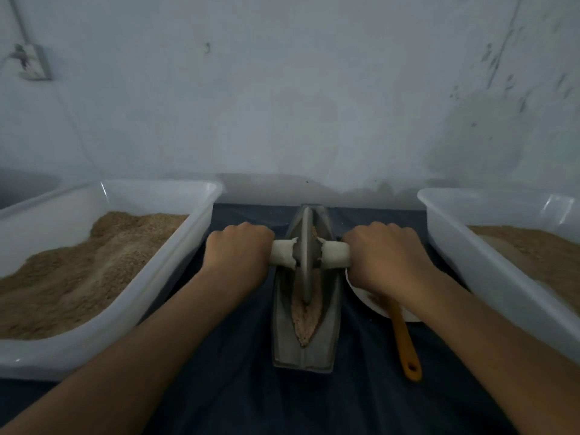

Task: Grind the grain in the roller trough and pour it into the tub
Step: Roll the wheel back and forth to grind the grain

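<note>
- Head view — our left hand and right hand, each grip curled tight round an end of the wheel's handle.
- Grinding wheel upright in the roller trough; grain lies along its groove.
- Risk: uneven push tilts the wheel, grain spills onto the tabletop.
- Left tub heaped with meal; right tub partly filled.

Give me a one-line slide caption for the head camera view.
Both hands, left and right, grip the roller wheel handles, grinding grain in the trough between two grain-filled tubs.
</note>
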Demonstrator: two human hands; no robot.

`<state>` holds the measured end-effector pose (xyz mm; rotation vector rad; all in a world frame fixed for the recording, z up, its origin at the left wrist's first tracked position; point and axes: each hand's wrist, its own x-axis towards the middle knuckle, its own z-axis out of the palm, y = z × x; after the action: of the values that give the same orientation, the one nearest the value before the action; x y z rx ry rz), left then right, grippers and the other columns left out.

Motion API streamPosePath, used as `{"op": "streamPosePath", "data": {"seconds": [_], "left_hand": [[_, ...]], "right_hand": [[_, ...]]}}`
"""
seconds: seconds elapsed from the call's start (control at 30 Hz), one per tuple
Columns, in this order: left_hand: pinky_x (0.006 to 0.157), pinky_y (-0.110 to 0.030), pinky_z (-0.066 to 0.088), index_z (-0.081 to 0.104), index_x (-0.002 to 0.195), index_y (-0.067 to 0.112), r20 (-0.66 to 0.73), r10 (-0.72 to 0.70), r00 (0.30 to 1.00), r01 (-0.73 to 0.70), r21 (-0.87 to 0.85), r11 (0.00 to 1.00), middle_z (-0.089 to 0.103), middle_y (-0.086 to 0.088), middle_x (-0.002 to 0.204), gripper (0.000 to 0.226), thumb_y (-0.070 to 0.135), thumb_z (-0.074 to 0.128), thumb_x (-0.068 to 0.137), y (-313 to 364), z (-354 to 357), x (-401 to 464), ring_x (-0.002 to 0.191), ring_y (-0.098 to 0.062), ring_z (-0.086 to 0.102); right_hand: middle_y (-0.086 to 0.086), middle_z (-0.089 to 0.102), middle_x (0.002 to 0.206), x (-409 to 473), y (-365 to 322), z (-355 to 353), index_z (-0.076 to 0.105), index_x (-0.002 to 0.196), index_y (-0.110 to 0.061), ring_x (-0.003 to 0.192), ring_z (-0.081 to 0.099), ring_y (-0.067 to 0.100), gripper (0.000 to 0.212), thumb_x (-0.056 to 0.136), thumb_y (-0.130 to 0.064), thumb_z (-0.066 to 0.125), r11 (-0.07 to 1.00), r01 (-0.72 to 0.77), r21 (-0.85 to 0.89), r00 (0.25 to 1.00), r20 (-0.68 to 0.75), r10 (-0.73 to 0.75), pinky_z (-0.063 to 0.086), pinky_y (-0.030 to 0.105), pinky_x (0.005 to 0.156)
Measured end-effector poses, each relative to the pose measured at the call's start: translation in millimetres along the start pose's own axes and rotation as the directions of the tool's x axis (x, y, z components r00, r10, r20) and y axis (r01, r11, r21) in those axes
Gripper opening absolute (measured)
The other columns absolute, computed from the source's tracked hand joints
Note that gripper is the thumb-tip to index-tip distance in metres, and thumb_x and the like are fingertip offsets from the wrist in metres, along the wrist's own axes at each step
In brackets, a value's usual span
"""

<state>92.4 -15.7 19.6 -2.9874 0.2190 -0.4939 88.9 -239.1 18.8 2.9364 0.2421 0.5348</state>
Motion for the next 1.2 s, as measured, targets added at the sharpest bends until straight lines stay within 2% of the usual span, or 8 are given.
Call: {"op": "streamPosePath", "data": {"seconds": [0.2,0.33,0.53,0.7,0.77,0.83,1.0,1.2], "left_hand": [[0.076,-0.036,0.036,0.06,0.107,0.025,-0.077,-0.024,0.997,0.024,0.007,1.0,0.068,-0.002,0.105,0.015,0.015,0.061,0.094,12.0,4.1,42.2,0.101,-0.027,0.065],[0.078,-0.038,0.043,0.059,0.111,0.026,-0.081,0.045,0.996,-0.045,0.006,0.999,0.067,-0.001,0.103,0.019,0.023,0.065,0.093,3.3,3.4,15.4,0.098,-0.025,0.066],[0.08,-0.037,0.056,0.053,0.106,0.036,-0.01,0.095,0.995,-0.096,-0.097,0.991,0.064,0.008,0.099,0.02,0.031,0.067,0.092,-16.5,-0.1,-34.6,0.093,-0.016,0.066],[0.077,-0.038,0.052,0.057,0.108,0.028,-0.029,0.039,0.999,-0.04,-0.04,0.998,0.066,0.0,0.104,0.018,0.021,0.064,0.092,-5.9,4.7,-5.4,0.098,-0.025,0.066],[0.076,-0.039,0.044,0.06,0.11,0.025,-0.026,0.008,1.0,-0.008,-0.002,1.0,0.066,-0.003,0.109,0.019,0.017,0.062,0.093,1.9,6.5,24.9,0.103,-0.029,0.065],[0.077,-0.038,0.038,0.062,0.108,0.024,-0.027,-0.025,0.999,0.025,-0.001,1.0,0.067,-0.005,0.111,0.016,0.015,0.061,0.095,9.0,5.5,53.5,0.105,-0.03,0.064],[0.078,-0.04,0.043,0.064,0.113,0.023,0.061,-0.004,0.998,0.01,-0.084,0.996,0.067,-0.005,0.112,0.021,0.016,0.064,0.093,2.3,12.9,66.2,0.104,-0.029,0.064],[0.075,-0.039,0.05,0.063,0.109,0.029,0.062,0.096,0.993,-0.094,-0.028,0.995,0.066,0.0,0.104,0.022,0.023,0.065,0.088,-12.0,6.7,6.5,0.096,-0.025,0.065]], "right_hand": [[0.002,0.066,0.092,41.5,4.4,13.1,0.063,0.097,-0.028,0.082,0.059,0.027,0.022,0.078,-0.034,0.073,0.997,-0.072,0.011,0.996,-0.047,0.072,0.033,0.035,0.067],[-0.004,0.057,0.082,11.5,1.9,9.6,0.053,0.089,-0.031,0.065,0.04,0.02,0.017,0.082,-0.033,0.068,1.0,-0.024,0.017,0.996,-0.081,0.025,0.031,0.033,0.059],[-0.011,0.022,0.058,-41.4,-5.5,-11.6,0.038,0.073,-0.032,0.048,0.015,0.009,0.04,0.066,-0.031,0.077,0.986,0.129,-0.103,0.967,-0.209,-0.148,0.007,0.027,0.05],[-0.007,0.045,0.072,1.2,-3.2,-2.6,0.055,0.086,-0.032,0.061,0.036,0.016,0.017,0.076,-0.035,0.069,1.0,0.018,-0.006,0.999,-0.037,-0.018,0.026,0.032,0.059],[-0.006,0.049,0.076,30.1,4.1,0.3,0.061,0.091,-0.03,0.069,0.045,0.019,0.02,0.076,-0.038,0.07,0.998,-0.045,0.043,0.996,0.085,0.041,0.032,0.035,0.065],[-0.004,0.057,0.078,54.0,10.9,2.0,0.064,0.09,-0.027,0.068,0.052,0.017,0.019,0.076,-0.038,0.072,0.996,-0.069,0.058,0.989,0.135,0.061,0.034,0.03,0.059],[-0.003,0.06,0.074,67.4,11.9,3.9,0.058,0.074,-0.027,0.058,0.045,0.013,0.013,0.078,-0.031,0.07,1.0,0.009,-0.029,0.999,0.052,-0.007,0.027,0.025,0.05],[-0.008,0.047,0.074,8.7,2.8,-4.3,0.058,0.087,-0.031,0.063,0.041,0.013,0.018,0.074,-0.037,0.068,0.997,0.075,0.005,0.994,0.079,-0.075,0.028,0.031,0.054]]}}
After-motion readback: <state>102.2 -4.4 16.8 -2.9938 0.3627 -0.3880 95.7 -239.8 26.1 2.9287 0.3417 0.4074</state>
